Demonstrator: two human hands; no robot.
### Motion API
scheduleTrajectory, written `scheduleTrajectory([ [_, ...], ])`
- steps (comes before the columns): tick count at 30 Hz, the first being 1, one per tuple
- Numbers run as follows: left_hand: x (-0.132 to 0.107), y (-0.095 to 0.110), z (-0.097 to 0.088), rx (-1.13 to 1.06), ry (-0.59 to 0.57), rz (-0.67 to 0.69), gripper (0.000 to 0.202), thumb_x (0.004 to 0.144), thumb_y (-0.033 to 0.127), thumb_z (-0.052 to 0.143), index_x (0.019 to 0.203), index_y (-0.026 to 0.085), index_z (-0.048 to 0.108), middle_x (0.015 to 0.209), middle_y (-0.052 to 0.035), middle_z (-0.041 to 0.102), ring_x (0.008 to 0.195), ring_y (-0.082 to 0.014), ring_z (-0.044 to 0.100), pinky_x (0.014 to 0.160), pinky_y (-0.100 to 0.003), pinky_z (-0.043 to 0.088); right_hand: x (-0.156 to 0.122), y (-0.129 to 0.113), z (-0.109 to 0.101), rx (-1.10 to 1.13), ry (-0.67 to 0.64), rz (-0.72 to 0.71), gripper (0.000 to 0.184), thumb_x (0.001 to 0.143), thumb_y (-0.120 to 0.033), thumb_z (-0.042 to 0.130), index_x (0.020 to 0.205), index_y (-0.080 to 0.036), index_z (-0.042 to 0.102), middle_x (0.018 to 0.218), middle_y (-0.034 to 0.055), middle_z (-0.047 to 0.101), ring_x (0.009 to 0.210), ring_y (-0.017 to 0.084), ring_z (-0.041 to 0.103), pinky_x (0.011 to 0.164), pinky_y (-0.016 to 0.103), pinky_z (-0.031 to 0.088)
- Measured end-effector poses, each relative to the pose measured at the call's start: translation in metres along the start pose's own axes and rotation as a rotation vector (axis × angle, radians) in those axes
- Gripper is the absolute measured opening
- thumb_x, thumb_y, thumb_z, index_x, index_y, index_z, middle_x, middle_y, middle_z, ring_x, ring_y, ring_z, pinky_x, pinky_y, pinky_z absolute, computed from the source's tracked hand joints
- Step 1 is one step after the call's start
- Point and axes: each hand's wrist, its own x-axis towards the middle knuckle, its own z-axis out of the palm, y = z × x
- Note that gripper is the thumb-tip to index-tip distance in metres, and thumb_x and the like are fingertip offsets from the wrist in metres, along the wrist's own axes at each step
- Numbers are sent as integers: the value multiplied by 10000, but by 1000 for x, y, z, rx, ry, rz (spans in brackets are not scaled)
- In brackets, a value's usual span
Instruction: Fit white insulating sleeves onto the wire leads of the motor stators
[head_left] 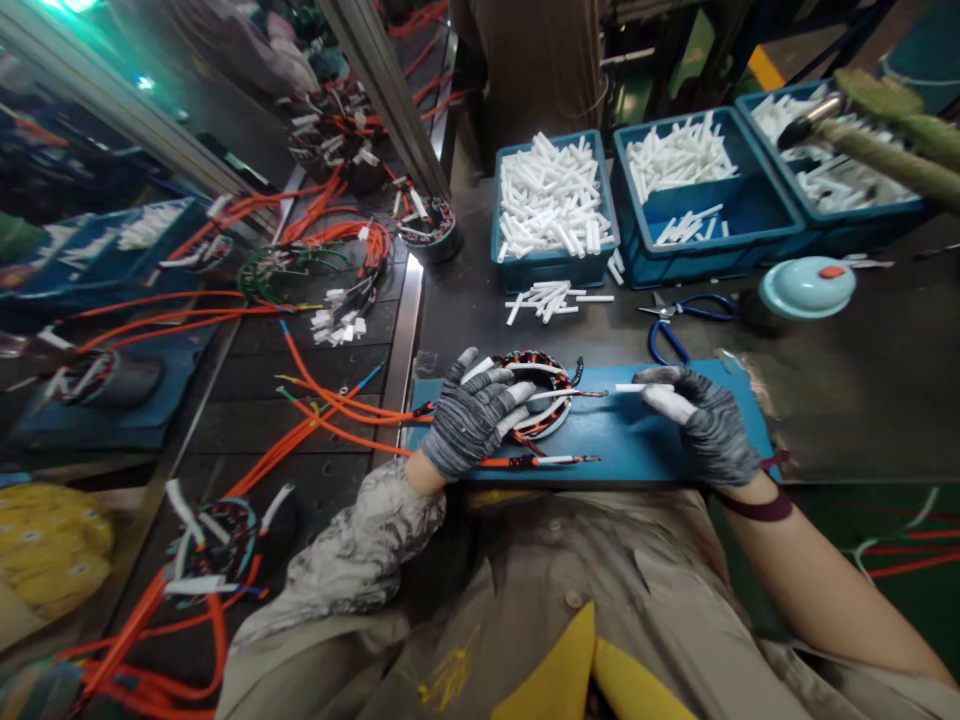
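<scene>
A ring-shaped motor stator (534, 358), its windings laced with orange and black, lies on a blue mat (622, 445). My left hand (472, 412), in a grey knit glove with whitish fingertips, rests over the stator's left side. Its thumb and fingers close around a white-sleeved wire lead (559, 394) whose bare copper end points right. Between the thumb and fingers of my gloved right hand (697, 415) is a short white sleeve tube (630, 388), its free end a little right of the wire tip. An orange cable (495, 462) with a white-sleeved end lies below the stator.
Blue bins (555, 270) of white tubes stand behind the mat, with loose tubes (551, 300) in front. Blue-handled cutters (675, 315) and a light-blue lidded container (806, 288) sit right. More stators (217, 545) and orange cables (337, 400) crowd the left, beyond a metal rail.
</scene>
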Motion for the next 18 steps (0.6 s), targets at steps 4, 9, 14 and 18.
scheduleTrajectory([
  [4,-2,-2,-2,-9,5,2,246,991,295,599,1187,277,747,1117,-47,790,1142,-245,717,1234,-626,341,0,4,4,16,-125,-21,212,861,-446,722,954,-260,764,725,-2,739,640,196,683,639,347,586],
  [9,-4,-5,-2,-61,-54,49,248,1001,291,587,1203,309,730,1126,-20,791,1119,-223,728,1243,-638,319,6,-1,15,-302,-299,-417,236,933,-411,643,1089,-320,796,1128,41,793,1001,261,751,900,404,606],
  [14,-1,-7,-3,-37,-40,100,258,1025,312,546,1215,322,721,1100,-7,798,1093,-206,734,1221,-631,356,21,-6,35,-445,-407,-412,365,989,-471,552,1248,-302,747,1155,47,792,1018,275,759,918,401,594],
  [18,2,-4,0,-38,8,119,280,1018,268,553,1231,328,725,1052,-9,802,1056,-206,739,1226,-624,349,32,-13,43,-408,-617,-300,422,1010,-480,510,1324,-263,692,923,28,812,768,210,759,721,316,586],
])
